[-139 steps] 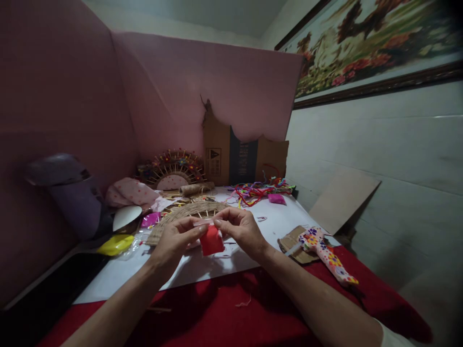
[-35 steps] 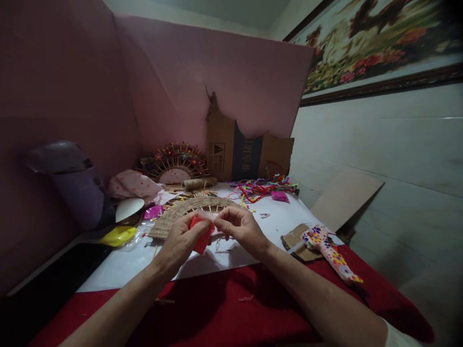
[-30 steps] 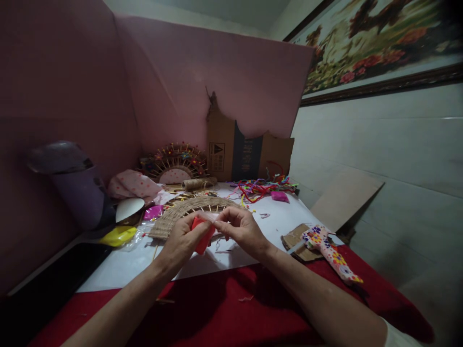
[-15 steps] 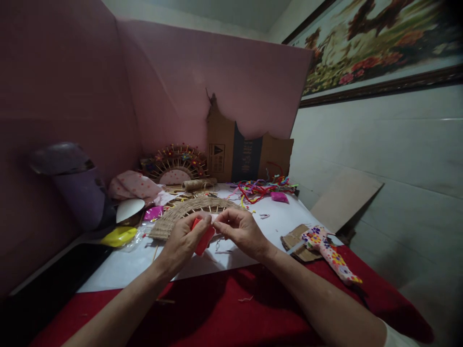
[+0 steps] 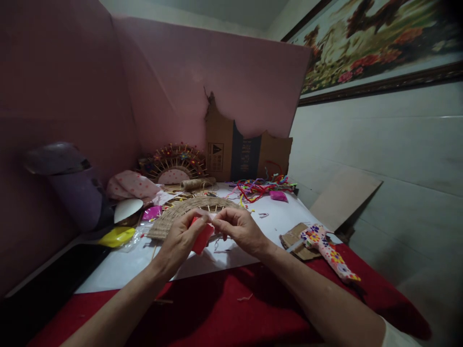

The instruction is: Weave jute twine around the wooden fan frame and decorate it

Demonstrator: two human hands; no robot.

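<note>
My left hand (image 5: 182, 236) is closed on a small red packet (image 5: 203, 239), which hangs below the thumb. My right hand (image 5: 240, 228) meets it from the other side, thumb and forefinger pinched at a pale, whitish edge (image 5: 211, 217) by the packet's top. The two hands almost touch. Just behind them lies a twine-wrapped half-ring (image 5: 170, 217) with thin sticks along its inner side; my hands cover part of it. What the packet contains cannot be made out.
White paper (image 5: 104, 274) covers part of the red cloth (image 5: 217, 303). At left are a yellow packet (image 5: 117, 236) and a magenta packet (image 5: 152, 212). Colourful pipe cleaners (image 5: 256, 189) lie behind. A flower-patterned wrapped tool (image 5: 331, 250) rests on cardboard (image 5: 294, 238) at right.
The view has shifted slightly. My fingers at the packet's top have moved a little, showing more of the pale edge between them. My left hand keeps its hold on the red packet.
</note>
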